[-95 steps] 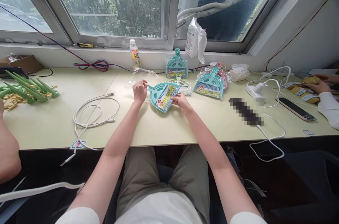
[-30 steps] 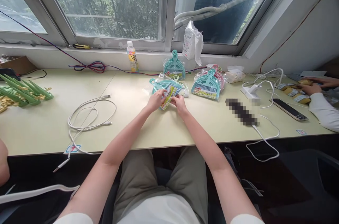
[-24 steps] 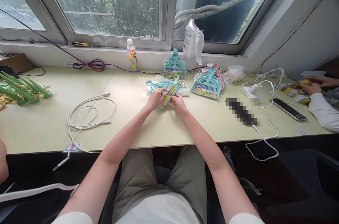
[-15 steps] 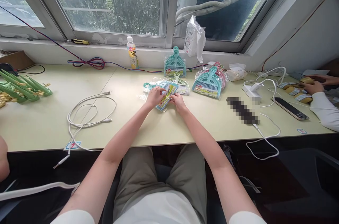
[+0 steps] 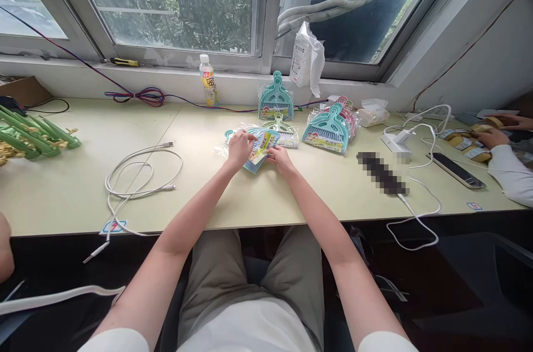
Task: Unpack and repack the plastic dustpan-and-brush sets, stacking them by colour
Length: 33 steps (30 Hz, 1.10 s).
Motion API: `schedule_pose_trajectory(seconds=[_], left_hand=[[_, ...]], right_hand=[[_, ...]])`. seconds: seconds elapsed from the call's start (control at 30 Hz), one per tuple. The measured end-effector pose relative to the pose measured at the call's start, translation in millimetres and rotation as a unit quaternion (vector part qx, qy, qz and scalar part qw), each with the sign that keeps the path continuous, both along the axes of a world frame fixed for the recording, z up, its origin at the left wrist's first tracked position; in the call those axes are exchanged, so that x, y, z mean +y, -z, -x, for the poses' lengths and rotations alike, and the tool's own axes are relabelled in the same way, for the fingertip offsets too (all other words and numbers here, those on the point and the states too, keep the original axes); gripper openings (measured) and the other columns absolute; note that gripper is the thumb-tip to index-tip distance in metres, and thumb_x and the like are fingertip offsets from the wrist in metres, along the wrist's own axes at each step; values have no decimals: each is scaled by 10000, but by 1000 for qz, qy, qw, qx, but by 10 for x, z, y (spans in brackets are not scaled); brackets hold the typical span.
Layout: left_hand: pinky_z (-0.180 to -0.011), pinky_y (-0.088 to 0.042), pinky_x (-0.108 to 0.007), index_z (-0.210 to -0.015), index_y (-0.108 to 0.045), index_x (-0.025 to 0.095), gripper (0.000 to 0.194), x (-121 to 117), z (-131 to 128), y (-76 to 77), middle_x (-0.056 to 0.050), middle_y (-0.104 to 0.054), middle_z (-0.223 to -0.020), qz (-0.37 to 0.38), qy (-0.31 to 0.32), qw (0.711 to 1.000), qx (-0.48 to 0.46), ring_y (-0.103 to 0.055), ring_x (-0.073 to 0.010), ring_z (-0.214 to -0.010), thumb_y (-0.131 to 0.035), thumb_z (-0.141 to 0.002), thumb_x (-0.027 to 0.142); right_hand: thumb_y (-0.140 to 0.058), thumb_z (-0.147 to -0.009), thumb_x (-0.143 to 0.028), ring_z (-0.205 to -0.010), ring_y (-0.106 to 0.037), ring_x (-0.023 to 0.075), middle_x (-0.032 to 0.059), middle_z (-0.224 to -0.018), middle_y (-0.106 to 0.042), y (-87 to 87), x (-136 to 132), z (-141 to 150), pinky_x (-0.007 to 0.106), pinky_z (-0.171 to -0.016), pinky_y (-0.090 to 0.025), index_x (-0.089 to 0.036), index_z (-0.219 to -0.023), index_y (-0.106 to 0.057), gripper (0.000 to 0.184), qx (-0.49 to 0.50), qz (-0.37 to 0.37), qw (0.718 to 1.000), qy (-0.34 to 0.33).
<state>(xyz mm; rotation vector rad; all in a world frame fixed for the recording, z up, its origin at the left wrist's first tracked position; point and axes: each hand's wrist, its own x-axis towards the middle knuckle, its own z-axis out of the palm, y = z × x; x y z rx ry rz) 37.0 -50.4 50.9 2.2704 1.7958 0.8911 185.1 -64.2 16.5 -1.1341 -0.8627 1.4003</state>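
Observation:
A blue dustpan and brush set (image 5: 255, 162) in a clear bag, with a yellow and blue printed label, lies tilted between my hands over the table. My left hand (image 5: 240, 149) is closed on its left side, fingers bent over the label's upper part; the fingertips are partly hidden. At the lower right edge, my right hand (image 5: 280, 160) pinches the pack between thumb and fingers. A green bagged dustpan set (image 5: 285, 134) lies just behind. Farther back, a teal set (image 5: 276, 103) leans against the wall, and another teal set (image 5: 327, 132) rests on a pink one (image 5: 352, 119) to the right.
A coiled white cable (image 5: 109, 185) lies at left, near green plastic parts (image 5: 37, 138). A drink bottle (image 5: 208, 81) and tissue pack (image 5: 306, 58) stand behind. Rightward are a white charger (image 5: 395, 144), a phone (image 5: 456, 170) and a co-worker's hands (image 5: 493, 135) with yellow rolls.
My left hand has shifted slightly left and its fingers have curled more. The label has turned and shows wider. My right hand stays at almost the same place.

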Motion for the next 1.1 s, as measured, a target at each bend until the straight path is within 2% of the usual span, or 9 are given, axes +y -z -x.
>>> schedule_pose_trajectory(seconds=[0.17,0.27,0.43,0.5,0.67,0.77,0.83,0.93,1.1], left_hand=[[-758,-506,-297,-1049,-715,58,409,-178,-169,-49,-197,-557,-1223,19,22,978,208,-636,-220,-922,-369,-849,-31],[-710,-510,-283,-1171,-641,42,423,-235,-233,-10,-226,-509,-1267,5,24,966,259,-607,-254,-1015,-357,-865,-21],[-752,-532,-298,-1513,-349,183,611,-224,-214,49,-208,-454,-1351,-18,29,962,270,-563,-285,-1111,-386,-916,57],[-745,-536,-292,-1548,-281,264,677,-227,-203,35,-193,-433,-1385,-15,29,962,271,-557,-287,-1126,-413,-914,66],[-686,-531,-277,-1572,-202,346,758,-282,-221,-33,-188,-428,-1395,-31,27,959,281,-579,-271,-1087,-344,-906,11],[-681,-529,-277,-1546,-270,348,726,-294,-238,-37,-173,-444,-1381,-56,50,952,297,-583,-262,-1083,-288,-910,-2],[-693,-529,-280,-1498,-372,275,657,-280,-240,-22,-179,-471,-1347,-63,63,948,306,-577,-263,-1092,-268,-911,-2],[-695,-524,-291,-1459,-417,205,597,-238,-224,14,-192,-488,-1318,-59,65,948,305,-570,-273,-1097,-273,-914,7],[-686,-510,-301,-1350,-513,197,484,-176,-181,61,-196,-480,-1322,-41,65,951,300,-544,-296,-1127,-317,-931,58]], right_hand=[[-539,-757,0,-592,-664,129,23,-739,-737,-6,-9,0,265,-656,-583,-146,-787,-649,185,-2,5,1000,-2],[-556,-745,-2,-580,-649,115,3,-707,-716,-9,-10,2,248,-636,-570,-150,-763,-643,173,0,7,1000,-3],[-601,-726,-7,-573,-634,110,-16,-662,-681,-14,-11,-1,233,-616,-549,-162,-735,-623,157,-4,7,1000,-11],[-608,-721,-10,-564,-624,111,-19,-645,-665,-11,-12,-6,242,-617,-546,-167,-709,-603,157,-1,4,1000,-15],[-613,-699,-55,-565,-604,98,-37,-617,-618,35,13,-29,233,-622,-538,-178,-686,-563,133,3,-12,1000,-21],[-658,-679,-102,-562,-587,90,-59,-581,-574,60,34,-45,216,-613,-531,-190,-678,-538,149,-2,-20,1000,-17],[-684,-670,-118,-566,-589,90,-57,-590,-584,55,35,-50,212,-603,-531,-191,-690,-548,156,-5,-21,1000,-21],[-694,-671,-116,-587,-608,97,-45,-626,-621,22,17,-46,212,-598,-537,-190,-710,-572,148,-5,-21,1000,-22],[-675,-683,-98,-582,-615,92,-41,-618,-615,-10,-3,-17,216,-618,-539,-177,-686,-573,129,-17,-9,1000,-19]])
